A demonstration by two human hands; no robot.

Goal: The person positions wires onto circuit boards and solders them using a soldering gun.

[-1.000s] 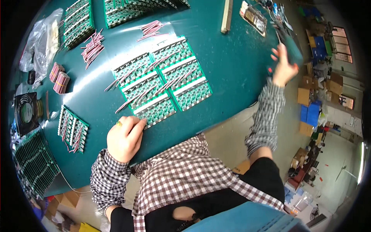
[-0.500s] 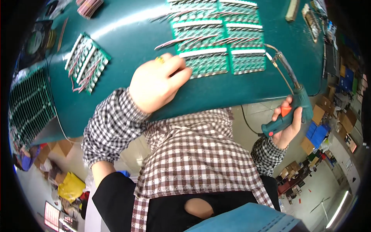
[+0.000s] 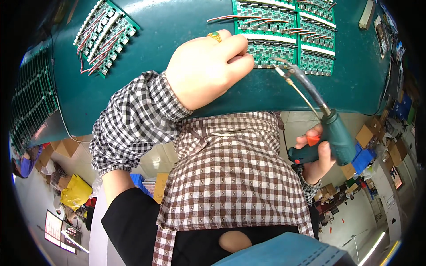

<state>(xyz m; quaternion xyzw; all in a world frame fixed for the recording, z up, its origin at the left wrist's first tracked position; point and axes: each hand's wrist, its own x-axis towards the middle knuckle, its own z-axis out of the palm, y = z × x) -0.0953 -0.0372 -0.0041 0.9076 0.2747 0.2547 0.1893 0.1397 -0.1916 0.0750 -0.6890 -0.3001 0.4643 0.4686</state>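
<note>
My left hand (image 3: 206, 71), with a ring on one finger, is closed at the near left corner of a block of green circuit boards (image 3: 273, 42). Its fingertips are hidden, so what they pinch cannot be made out. In my right hand (image 3: 319, 162) is a green soldering gun (image 3: 339, 135) with a red trigger, gripped by its handle. Its metal tip and thin solder feed tube (image 3: 298, 91) point at the near edge of the lower left board, close to my left fingers. Red, white and black wires (image 3: 246, 17) lie across the boards.
A separate wired circuit board panel (image 3: 106, 37) lies on the green table (image 3: 177, 26) to the left. Further left stands a rack of upright boards (image 3: 33, 97) with a cable beside it. A pale bar (image 3: 366, 14) lies at the far right.
The soldering gun has moved left, its tip going from the block's right edge to the lower left board. The view has shifted, and my left hand stays closed at the block's left side.
</note>
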